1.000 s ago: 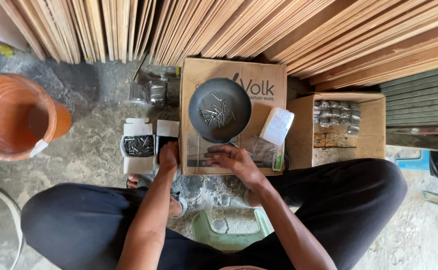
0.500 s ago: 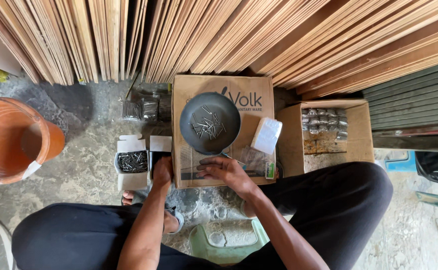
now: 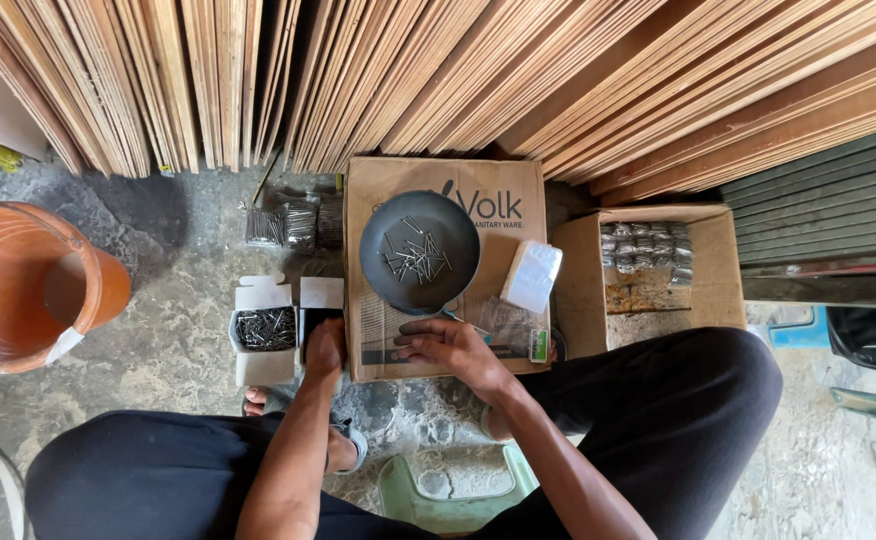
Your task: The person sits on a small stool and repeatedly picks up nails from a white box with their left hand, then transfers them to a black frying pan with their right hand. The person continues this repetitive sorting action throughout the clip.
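Right hand fingers curled on carton's front edge below nail pan; left hand grips a small black box; steady pinching suits.

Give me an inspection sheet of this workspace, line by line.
Surface: flat cardboard box on a stone floor.
Job's things: dark pan of loose nails; small white box full of nails.
Clutter: white packet, bagged nails, open carton of bagged packs, orange bucket.
Grippers: left hand at a small dark box; right hand on the cardboard under the pan; grip unclear.
Cables: nothing seen.
Surroundings: leaning wooden boards, green stool.
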